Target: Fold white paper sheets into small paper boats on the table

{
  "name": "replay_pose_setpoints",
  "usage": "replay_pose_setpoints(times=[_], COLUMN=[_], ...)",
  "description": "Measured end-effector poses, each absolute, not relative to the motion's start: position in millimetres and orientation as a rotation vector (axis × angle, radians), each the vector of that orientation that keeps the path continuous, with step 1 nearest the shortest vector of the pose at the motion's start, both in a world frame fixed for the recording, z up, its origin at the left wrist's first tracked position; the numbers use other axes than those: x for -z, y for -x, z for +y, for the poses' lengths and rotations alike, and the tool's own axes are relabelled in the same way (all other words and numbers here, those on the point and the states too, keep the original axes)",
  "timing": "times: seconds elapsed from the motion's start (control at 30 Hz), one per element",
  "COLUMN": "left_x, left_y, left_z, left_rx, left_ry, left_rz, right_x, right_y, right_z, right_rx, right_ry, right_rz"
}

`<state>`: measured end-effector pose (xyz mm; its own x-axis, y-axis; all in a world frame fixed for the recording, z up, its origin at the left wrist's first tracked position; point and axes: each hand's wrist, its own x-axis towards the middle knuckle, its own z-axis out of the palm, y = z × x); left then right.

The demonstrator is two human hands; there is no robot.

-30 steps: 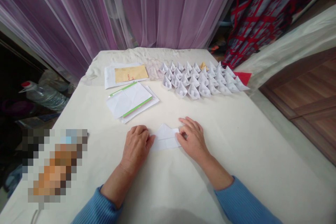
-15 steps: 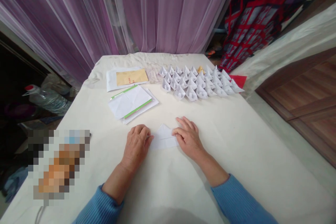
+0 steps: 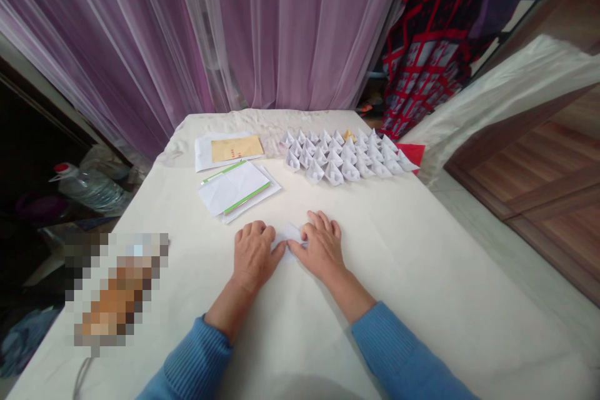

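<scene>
A small white sheet of folded paper (image 3: 290, 232) lies on the table between my hands, largely covered by my fingers. My left hand (image 3: 255, 250) is closed on its left side, the thumb pressing near the middle. From the right, my right hand (image 3: 321, 244) grips the paper between thumb and index finger, with its other fingers spread out a little. Both thumbs come close together at the paper's near side. Further back on the right stand rows of folded white paper boats (image 3: 349, 169), with a single gold one (image 3: 349, 135) among them.
On the back left lie white sheets with a green-edged folder (image 3: 239, 187) and a tan envelope (image 3: 237, 149). A red sheet (image 3: 412, 155) shows behind the boats. A blurred-out object with a cord (image 3: 117, 294) lies at the left edge. A large plastic bottle (image 3: 89, 184) stands beyond the table.
My hands have drawn closer together, and the thumbs now nearly meet over the paper. The paper's near strip, which lay flat before, is now mostly hidden. The view has shifted slightly.
</scene>
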<state>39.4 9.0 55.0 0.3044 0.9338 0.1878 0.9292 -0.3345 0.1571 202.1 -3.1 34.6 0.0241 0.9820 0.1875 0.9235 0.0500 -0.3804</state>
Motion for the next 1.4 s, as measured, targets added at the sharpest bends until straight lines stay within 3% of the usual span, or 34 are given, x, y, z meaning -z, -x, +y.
replay_pose_setpoints(times=[0.8,0.97,1.13,1.4], left_x=[-38,-42,-26,-8], left_y=[-14,-28,-60,-50], left_z=[0,-9,-18,-22], left_rx=[-0.603,-0.601,-0.5,-0.449], left_ry=[-2.441,-2.621,-2.812,-2.883], left_rz=[1.663,1.683,1.281,1.311], right_x=[-14,-10,-12,-14], right_y=[-247,-248,-244,-243], right_z=[-3,-2,-3,-5], right_rx=[-0.195,-0.21,-0.168,-0.174], right_ry=[1.848,1.832,1.85,1.837], right_rz=[-1.919,-1.93,-1.906,-1.888])
